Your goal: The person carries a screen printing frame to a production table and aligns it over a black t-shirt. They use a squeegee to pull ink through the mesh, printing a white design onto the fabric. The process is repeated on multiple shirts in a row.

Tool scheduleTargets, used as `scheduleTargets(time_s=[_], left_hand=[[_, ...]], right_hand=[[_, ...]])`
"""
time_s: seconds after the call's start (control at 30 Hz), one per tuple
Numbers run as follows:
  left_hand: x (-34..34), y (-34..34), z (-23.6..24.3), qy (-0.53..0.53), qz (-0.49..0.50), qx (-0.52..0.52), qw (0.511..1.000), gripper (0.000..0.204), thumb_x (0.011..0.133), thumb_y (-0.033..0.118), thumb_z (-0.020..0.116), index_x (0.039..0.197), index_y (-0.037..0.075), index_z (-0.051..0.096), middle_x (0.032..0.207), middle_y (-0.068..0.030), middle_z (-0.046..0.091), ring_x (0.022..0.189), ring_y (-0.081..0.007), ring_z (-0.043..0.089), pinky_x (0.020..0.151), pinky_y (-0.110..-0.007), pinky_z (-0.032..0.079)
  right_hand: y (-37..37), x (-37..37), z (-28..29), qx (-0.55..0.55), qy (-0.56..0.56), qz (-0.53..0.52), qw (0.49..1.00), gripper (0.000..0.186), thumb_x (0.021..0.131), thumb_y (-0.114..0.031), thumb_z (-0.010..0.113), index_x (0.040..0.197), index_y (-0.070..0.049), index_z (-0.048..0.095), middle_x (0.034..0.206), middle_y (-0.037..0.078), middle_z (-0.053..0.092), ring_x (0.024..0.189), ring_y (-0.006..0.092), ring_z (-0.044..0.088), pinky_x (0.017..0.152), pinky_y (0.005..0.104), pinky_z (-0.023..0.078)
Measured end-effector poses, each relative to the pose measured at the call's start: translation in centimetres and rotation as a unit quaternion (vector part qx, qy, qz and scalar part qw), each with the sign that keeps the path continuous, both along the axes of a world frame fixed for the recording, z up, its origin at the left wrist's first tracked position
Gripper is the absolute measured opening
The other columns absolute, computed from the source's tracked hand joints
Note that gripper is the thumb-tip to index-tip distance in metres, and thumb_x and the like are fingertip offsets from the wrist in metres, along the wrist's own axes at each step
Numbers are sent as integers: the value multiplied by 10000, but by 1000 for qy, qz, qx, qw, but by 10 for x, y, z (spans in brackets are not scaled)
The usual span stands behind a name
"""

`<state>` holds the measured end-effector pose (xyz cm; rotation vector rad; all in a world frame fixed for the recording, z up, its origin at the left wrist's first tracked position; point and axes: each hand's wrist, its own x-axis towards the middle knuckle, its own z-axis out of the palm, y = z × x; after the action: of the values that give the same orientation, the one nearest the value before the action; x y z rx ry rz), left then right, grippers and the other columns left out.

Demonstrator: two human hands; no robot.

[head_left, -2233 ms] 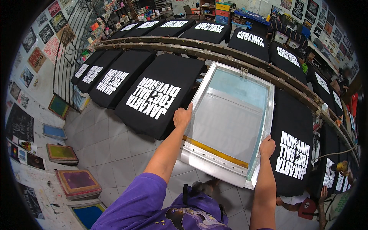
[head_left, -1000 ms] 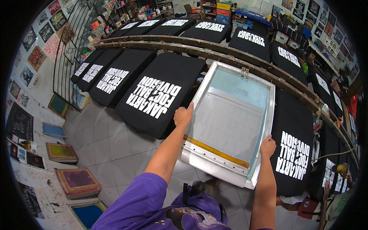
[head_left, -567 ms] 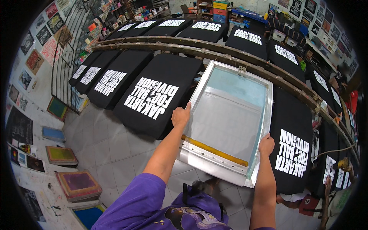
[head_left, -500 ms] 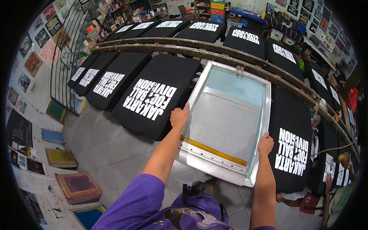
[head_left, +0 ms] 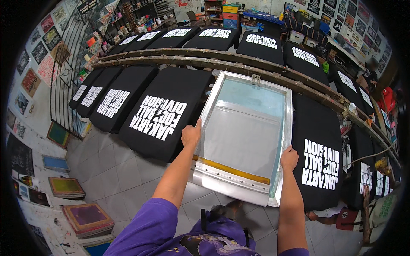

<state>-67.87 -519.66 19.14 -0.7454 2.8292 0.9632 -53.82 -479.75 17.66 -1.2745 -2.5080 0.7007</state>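
Observation:
Both my hands hold a silkscreen frame [head_left: 288, 119] with a pale metal rim, tilted slightly in front of me. My left hand [head_left: 191, 134] is closed round its left rim, and my right hand [head_left: 290, 158] grips the right rim lower down. Grey mesh fills the middle, with a light blue-green band at the far end. Across the near end lies a metal squeegee [head_left: 230, 183] with a yellow blade strip, touched by neither hand. Black T-shirts with white block lettering flank the frame: one shirt [head_left: 168, 106] to the left, another shirt [head_left: 318, 123] to the right.
A long rail [head_left: 171, 61] runs behind the frame, with more printed black shirts beyond it. Coloured screens [head_left: 87, 217] lean and lie along the left wall. At lower right, another person's arm [head_left: 366, 213] reaches toward the shirts there. Grey floor tiles show below.
The view has shifted, so the frame, the hands and the near shirts sit slightly further left. Both hands keep their grip on the rims, and the squeegee stays in place.

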Motion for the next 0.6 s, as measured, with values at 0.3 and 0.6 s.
scheduleTargets(time_s=[0.3,0.6], left_hand=[[1,-2,-1,4,-3,-4,1000,786,938,702,523,1086,-28,774,1163,-269,727,1132,-431,682,987,-499,525],[2,0,4,-3,-8,-3,1000,782,947,697,512,1085,-27,775,1167,-262,729,1132,-425,684,987,-497,525]], right_hand=[[1,0,-5,7,-7,0,1000,575,1063,-421,417,1047,36,766,1056,302,730,1034,486,691,946,545,535],[0,0,-2,4,-4,-7,1000,577,1062,-426,421,1053,38,765,1062,302,729,1038,485,690,948,546,534]])
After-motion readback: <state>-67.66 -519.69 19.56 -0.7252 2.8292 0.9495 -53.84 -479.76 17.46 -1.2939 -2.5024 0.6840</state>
